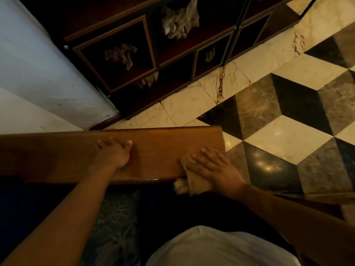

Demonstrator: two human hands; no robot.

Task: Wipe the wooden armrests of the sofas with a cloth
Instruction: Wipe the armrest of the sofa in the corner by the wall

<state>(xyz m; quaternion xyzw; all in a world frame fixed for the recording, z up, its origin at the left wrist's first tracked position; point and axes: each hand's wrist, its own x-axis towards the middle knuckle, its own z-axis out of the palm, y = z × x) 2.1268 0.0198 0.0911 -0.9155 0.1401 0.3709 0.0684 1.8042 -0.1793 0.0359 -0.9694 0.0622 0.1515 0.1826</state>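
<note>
- Wooden armrest [153, 156]: broad polished plank lying across the middle of the view, near edge catching a glint, right end stopping short over the floor; dark sofa seat just below it.
- Chequered marble floor [288, 131] beyond and to the right; dark display cabinet [134, 60] with rough driftwood-like pieces standing against a pale wall [38, 73] further back.
- Right hand [213, 167]: flat, fingers spread, pressing down on the cloth at the armrest's right end, nothing curled or pinched.
- Left hand [115, 152]: resting flat on the bare wood nearer the middle, fingers relaxed and extended, apparently bracing.
- Cloth [192, 181]: tan, bunched, partly on the armrest's near right corner, partly hanging over the near edge toward the seat.
- Step in hand, by the look of it: wiping the top surface at its right end.
- Next move likely calls for sweeping leftward along the plank with steady pressure, lifting or shifting the bracing left hand out of the path, and gathering the loose overhang to catch the near edge.
</note>
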